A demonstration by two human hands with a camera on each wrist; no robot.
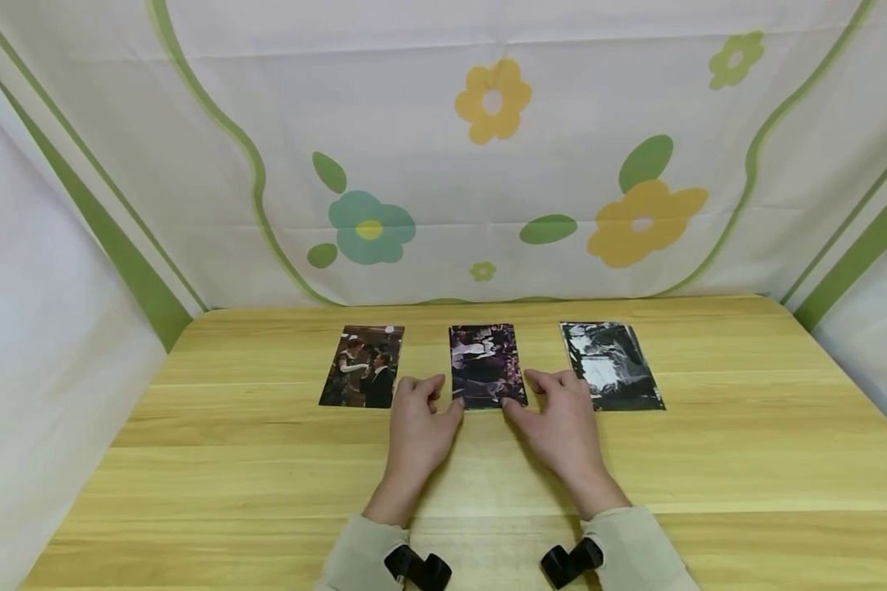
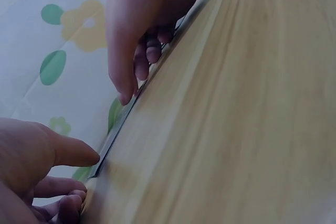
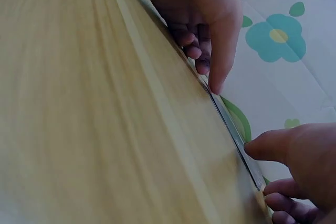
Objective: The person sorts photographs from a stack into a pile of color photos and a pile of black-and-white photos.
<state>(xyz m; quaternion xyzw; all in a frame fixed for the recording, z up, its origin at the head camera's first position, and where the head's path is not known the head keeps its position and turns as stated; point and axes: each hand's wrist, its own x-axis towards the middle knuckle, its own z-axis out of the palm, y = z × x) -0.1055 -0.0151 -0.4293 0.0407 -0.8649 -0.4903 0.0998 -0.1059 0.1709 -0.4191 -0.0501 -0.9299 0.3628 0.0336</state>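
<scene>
Three upright photo cards lie in a row on the table. The middle photo card has a dark purple scene and seems to lie on others, as thin layered edges show at its rim. My left hand stands at its left side, thumb at the near left corner. At the near right corner rests the thumb of my right hand, with that hand's index finger beside the right edge. In the left wrist view the card edge lies flat on the wood between both thumbs, and the other fingers are loosely bent.
To the left lies a photo card showing two people. A black-and-white photo stack sits to the right, slightly fanned. The wooden table ends at a white cloth with printed flowers.
</scene>
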